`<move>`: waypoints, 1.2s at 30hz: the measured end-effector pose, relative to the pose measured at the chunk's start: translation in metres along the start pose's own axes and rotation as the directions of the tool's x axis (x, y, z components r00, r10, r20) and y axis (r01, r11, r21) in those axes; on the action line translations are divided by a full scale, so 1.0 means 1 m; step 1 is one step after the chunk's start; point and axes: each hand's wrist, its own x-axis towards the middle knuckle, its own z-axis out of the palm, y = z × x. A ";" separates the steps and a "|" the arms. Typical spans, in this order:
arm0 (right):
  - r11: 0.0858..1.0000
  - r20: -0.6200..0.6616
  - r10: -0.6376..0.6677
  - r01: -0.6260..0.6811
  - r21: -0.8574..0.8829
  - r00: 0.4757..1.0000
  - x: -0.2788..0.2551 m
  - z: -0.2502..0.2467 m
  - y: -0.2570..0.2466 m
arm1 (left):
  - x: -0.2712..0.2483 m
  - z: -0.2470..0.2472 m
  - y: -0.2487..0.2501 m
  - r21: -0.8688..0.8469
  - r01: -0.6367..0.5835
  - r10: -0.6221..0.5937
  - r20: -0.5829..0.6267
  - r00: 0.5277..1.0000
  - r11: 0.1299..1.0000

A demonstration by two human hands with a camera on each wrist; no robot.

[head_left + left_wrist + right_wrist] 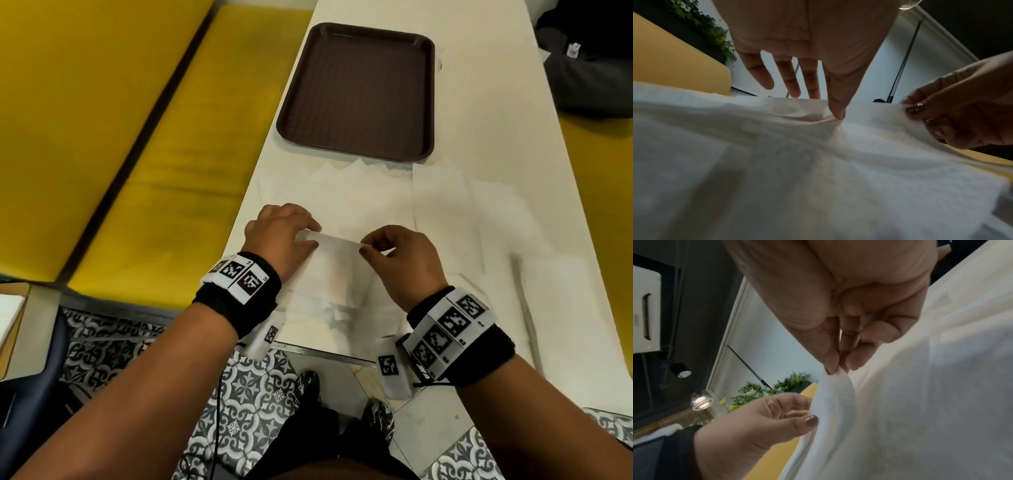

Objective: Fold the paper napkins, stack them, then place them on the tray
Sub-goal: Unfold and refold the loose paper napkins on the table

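step: folding one napkin; raised edge held up off the table, near side of the tray, well apart from it.
left hand: pinching left corner of the raised edge, thumb tip on the paper; in the left wrist view the other fingers hang spread and straight, clear of the sheet.
right hand: pinching right corner between thumb and forefinger; remaining fingers curled in, seen in the right wrist view.
napkin state: edge taut between both pinches, body of the sheet slack and creased below, lying over other paper at the table's near edge.
other napkins: flat sheets between the hands and the tray, more to the right of them; white on white, count unclear.
tray state: nothing on it, so stacking and placing not yet done.
do well: keep both corners level, carry the edge across to meet the opposite edge square, match corners before letting go.
then: press flat and run fingers along the fold to set the crease.
risk: thin tissue, likely to tear or skew if one pinch pulls harder; sheets underneath likely to drag along.
check: only one ply pinched at each corner; not resolvable here.
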 end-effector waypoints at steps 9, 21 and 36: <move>1.000 -0.137 -0.029 0.030 0.008 0.990 -0.002 -0.037 -0.001 | 0.001 -0.016 0.000 -0.035 0.024 -0.026 -0.055 0.998 0.999; 0.928 -0.167 -0.303 0.251 -0.276 0.938 -0.016 -0.080 0.017 | 0.007 -0.043 0.070 -0.363 -0.241 0.221 -0.097 0.970 0.900; 0.981 -0.195 -0.019 0.056 0.187 0.981 -0.045 -0.144 0.059 | -0.003 0.018 0.160 -0.646 0.039 -0.034 0.020 0.999 0.762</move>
